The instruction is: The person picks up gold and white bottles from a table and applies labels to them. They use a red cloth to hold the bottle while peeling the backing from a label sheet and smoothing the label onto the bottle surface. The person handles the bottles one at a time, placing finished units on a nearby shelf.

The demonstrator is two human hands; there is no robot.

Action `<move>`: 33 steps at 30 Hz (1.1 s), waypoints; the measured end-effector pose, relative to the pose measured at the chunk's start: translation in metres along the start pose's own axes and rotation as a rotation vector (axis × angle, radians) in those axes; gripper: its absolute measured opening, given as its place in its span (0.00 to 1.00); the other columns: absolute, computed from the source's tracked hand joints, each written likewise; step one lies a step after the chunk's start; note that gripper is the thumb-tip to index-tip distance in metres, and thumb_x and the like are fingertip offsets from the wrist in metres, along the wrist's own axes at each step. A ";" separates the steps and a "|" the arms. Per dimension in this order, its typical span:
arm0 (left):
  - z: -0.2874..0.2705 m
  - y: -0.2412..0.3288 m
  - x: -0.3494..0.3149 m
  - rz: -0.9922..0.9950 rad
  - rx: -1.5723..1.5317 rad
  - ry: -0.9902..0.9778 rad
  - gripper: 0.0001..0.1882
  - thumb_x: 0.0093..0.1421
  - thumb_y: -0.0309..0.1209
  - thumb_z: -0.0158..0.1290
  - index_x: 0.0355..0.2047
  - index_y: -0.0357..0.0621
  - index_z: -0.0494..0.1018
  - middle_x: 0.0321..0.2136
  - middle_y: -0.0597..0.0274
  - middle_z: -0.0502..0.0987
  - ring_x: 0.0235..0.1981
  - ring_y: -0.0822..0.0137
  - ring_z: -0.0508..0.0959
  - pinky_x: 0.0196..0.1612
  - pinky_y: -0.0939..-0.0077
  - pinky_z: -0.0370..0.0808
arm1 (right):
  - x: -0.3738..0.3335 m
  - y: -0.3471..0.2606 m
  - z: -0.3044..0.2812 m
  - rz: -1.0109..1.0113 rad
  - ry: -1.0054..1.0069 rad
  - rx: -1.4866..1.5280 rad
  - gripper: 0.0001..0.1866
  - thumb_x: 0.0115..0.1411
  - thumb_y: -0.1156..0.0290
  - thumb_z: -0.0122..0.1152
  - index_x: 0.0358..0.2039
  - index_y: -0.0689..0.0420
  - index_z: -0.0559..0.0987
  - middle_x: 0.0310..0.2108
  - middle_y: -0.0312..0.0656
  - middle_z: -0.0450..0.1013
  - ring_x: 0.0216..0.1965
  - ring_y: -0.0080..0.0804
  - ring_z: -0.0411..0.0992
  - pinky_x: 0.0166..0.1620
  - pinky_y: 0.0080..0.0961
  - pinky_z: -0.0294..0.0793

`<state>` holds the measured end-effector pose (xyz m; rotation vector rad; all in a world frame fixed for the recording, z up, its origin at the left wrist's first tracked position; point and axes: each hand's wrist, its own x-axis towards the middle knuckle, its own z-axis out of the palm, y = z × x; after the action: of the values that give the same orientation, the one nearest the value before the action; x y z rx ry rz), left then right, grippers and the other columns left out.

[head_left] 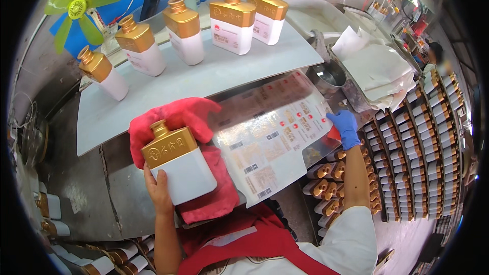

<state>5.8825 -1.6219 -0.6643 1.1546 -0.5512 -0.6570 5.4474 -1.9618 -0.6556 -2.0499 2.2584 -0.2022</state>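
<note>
My left hand [159,193] grips a flat bottle [191,175] with a gold shoulder and neck and a plain white body. It is held tilted over a crumpled red cloth [222,175]. At the right edge of a translucent sheet of printed decals [285,137], my right hand [345,126] wears a blue glove. Its fingertips come together by the sheet's edge, and whatever they pinch is too small to make out. A red piece [333,133] lies just under that hand, partly hidden.
Several gold-and-white bottles [183,40] stand on a pale board [204,76] at the back, behind it a green fan [77,8]. A metal bowl [328,75] and a tub of white paper sheets [374,66] are at right. Racks of bottles [415,147] fill the far right; more stand lower left.
</note>
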 end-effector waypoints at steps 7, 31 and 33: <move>0.004 0.006 -0.002 -0.002 -0.018 -0.018 0.27 0.62 0.30 0.46 0.59 0.35 0.53 0.51 0.58 0.65 0.51 0.69 0.66 0.55 0.74 0.62 | -0.030 0.004 -0.032 0.003 0.089 -0.096 0.29 0.42 0.44 0.67 0.35 0.55 0.79 0.34 0.48 0.77 0.37 0.45 0.75 0.40 0.37 0.73; 0.011 0.014 0.002 -0.011 -0.040 -0.026 0.26 0.62 0.28 0.49 0.58 0.35 0.55 0.49 0.59 0.68 0.49 0.71 0.69 0.53 0.76 0.65 | -0.285 -0.074 -0.019 -0.512 -0.146 0.060 0.24 0.54 0.78 0.50 0.52 0.46 0.73 0.33 0.47 0.69 0.30 0.44 0.72 0.31 0.32 0.71; 0.012 0.014 0.002 0.010 -0.027 -0.033 0.27 0.62 0.27 0.49 0.58 0.35 0.54 0.49 0.59 0.68 0.48 0.71 0.69 0.53 0.75 0.65 | -0.286 -0.064 -0.012 -0.325 -0.091 0.352 0.14 0.56 0.74 0.55 0.44 0.53 0.78 0.31 0.41 0.71 0.30 0.34 0.71 0.32 0.26 0.70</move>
<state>5.8777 -1.6271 -0.6471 1.1171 -0.5744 -0.6744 5.5364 -1.6826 -0.6418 -2.1593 1.6815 -0.4780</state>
